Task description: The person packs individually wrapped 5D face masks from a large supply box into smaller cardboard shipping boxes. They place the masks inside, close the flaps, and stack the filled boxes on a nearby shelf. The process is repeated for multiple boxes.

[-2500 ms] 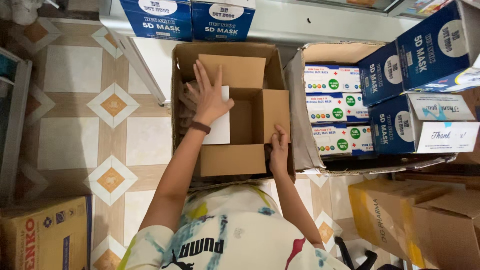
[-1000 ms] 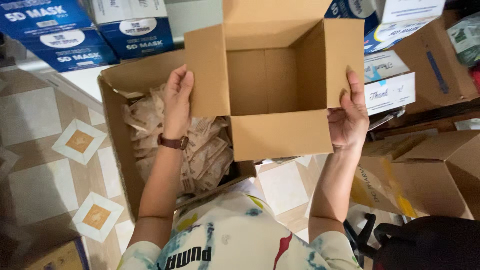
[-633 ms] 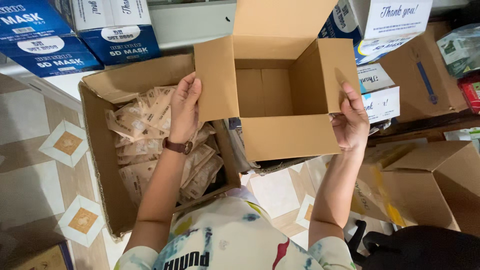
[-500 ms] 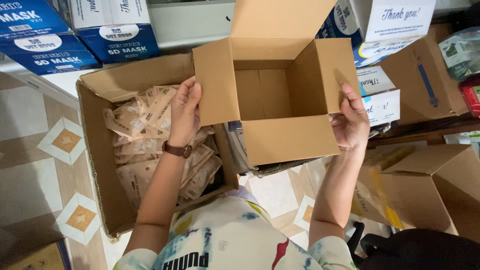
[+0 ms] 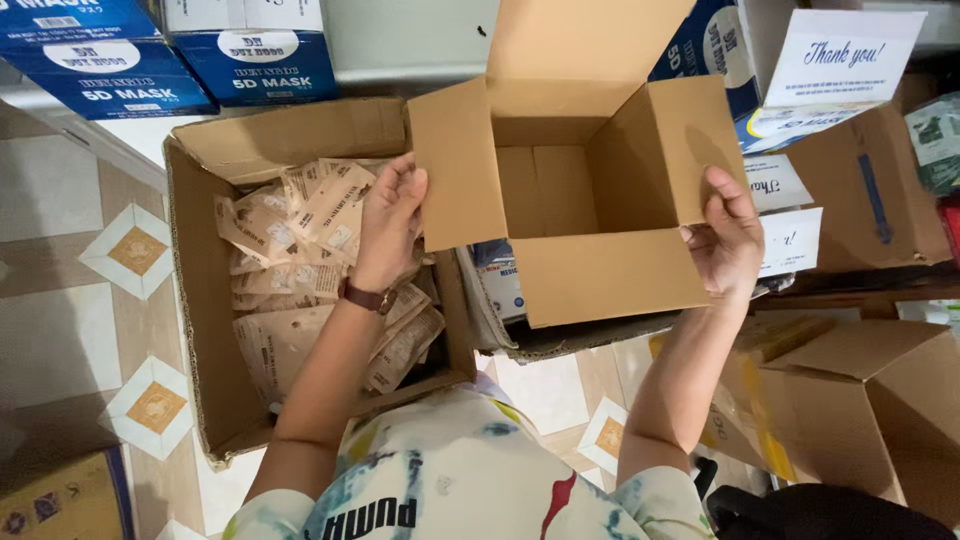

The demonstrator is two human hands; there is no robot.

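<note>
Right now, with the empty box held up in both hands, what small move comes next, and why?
Probably lower the empty carton to a steady surface. The left hand and right hand hold it in mid-air by its side flaps, open, above the big box of brown packets.

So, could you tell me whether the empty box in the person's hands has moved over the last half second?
No. The empty box sits in the same spot above the large carton of paper packets, with both hands placed as before.

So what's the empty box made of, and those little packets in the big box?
The empty box held by the left hand and right hand looks like matte brown cardboard, with a wavy layer showing at its cut edges. The packets look like tan kraft paper, slightly creased; any inner lining can't be seen.
</note>
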